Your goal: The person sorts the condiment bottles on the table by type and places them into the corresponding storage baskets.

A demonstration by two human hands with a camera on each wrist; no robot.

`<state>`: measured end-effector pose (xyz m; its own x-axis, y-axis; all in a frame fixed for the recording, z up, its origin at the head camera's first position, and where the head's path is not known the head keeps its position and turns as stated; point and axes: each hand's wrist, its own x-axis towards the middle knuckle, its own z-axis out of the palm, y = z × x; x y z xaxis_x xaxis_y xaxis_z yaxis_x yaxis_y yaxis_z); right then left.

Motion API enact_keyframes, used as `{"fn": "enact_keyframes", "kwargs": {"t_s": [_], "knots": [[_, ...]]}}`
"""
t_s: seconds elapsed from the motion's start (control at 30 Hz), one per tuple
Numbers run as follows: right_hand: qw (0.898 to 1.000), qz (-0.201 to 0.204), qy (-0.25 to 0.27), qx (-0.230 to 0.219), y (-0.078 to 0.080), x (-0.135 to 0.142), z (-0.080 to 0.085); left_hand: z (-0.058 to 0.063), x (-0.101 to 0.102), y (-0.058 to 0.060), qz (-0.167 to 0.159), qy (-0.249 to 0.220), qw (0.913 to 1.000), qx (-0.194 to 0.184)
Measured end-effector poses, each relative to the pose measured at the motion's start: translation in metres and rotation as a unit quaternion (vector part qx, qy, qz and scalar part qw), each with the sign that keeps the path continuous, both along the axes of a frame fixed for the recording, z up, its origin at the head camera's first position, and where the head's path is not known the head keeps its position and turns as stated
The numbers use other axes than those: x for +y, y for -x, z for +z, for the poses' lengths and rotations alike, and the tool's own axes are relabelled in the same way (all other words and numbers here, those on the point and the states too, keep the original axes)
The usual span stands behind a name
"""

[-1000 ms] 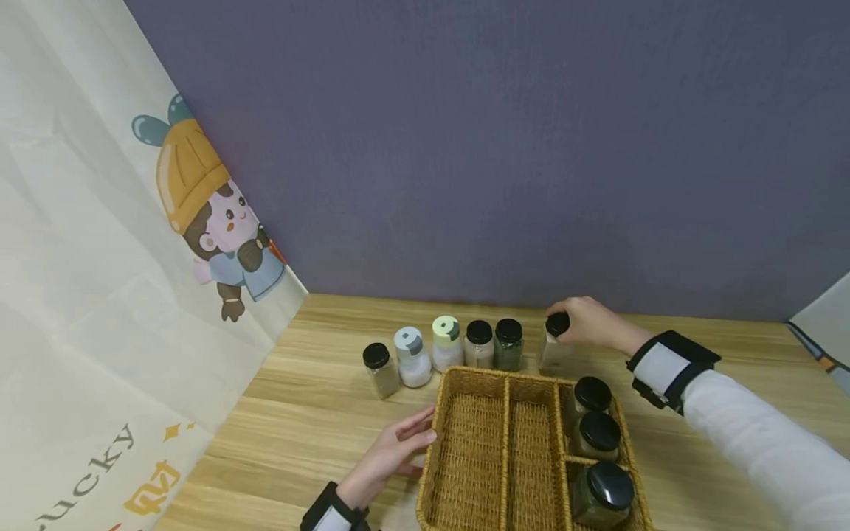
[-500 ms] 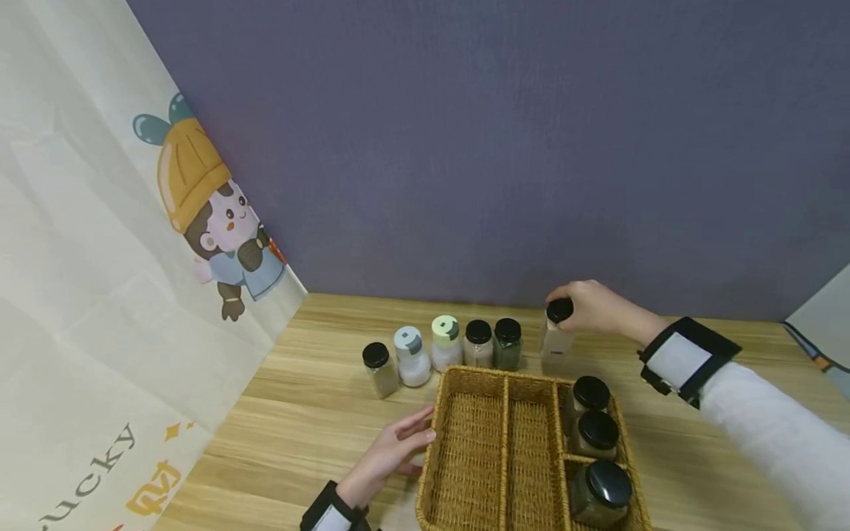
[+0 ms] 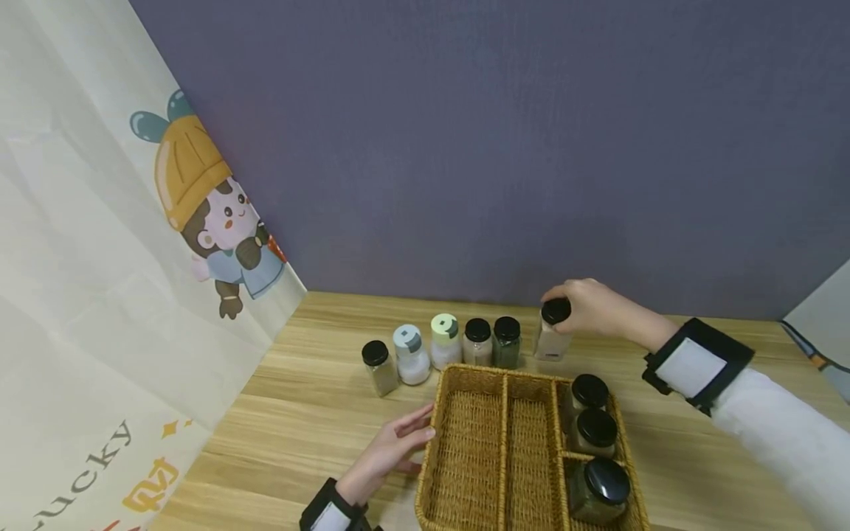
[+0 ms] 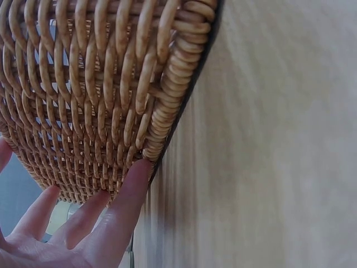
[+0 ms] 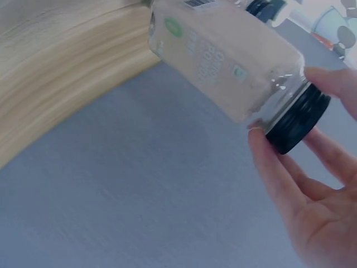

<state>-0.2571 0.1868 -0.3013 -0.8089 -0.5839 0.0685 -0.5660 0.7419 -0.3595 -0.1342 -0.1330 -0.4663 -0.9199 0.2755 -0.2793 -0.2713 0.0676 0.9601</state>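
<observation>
My right hand (image 3: 587, 306) pinches the black lid of a clear spice jar (image 3: 553, 344) holding pale powder, behind the basket. In the right wrist view the jar (image 5: 223, 61) shows a printed label, with fingers and thumb around its lid and neck. My left hand (image 3: 392, 450) rests its nearly straight fingertips on the left wall of a woven divided basket (image 3: 506, 450). The left wrist view shows those fingers (image 4: 120, 218) against the wicker side. In the basket's right compartments stand black-lidded jars (image 3: 600, 483).
Left of the held jar, several shakers and jars stand in a row: a green jar (image 3: 507, 343), a beige jar (image 3: 478, 342), a yellow-topped shaker (image 3: 446, 341), a grey-blue-topped shaker (image 3: 412, 354) and a black-lidded jar (image 3: 380, 368). Behind rises a dark wall (image 3: 465, 147).
The jar in my right hand has turned, so that small print shows low on its side, and it sits slightly higher in view. My right forearm has swung right. The left hand stays put.
</observation>
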Motion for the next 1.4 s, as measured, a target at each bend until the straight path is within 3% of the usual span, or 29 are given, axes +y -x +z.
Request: {"fn": "enact_keyframes", "kwargs": {"t_s": [0.3, 0.83, 1.17, 1.4], "knots": [[1.000, 0.004, 0.011, 0.003, -0.018, -0.007, 0.012, 0.000, -0.001, 0.001, -0.006, -0.001, 1.0000, -0.001], [0.999, 0.034, 0.017, 0.006, -0.050, -0.021, 0.015, 0.001, 0.001, 0.000, 0.003, 0.006, 1.0000, 0.001], [0.999, 0.051, 0.007, 0.004, -0.055, -0.025, 0.009, 0.002, 0.000, -0.001, 0.000, 0.001, 1.0000, 0.000], [0.999, 0.049, 0.007, -0.023, -0.055, -0.027, 0.001, 0.001, 0.000, 0.000, -0.002, 0.000, 1.0000, -0.001]]}}
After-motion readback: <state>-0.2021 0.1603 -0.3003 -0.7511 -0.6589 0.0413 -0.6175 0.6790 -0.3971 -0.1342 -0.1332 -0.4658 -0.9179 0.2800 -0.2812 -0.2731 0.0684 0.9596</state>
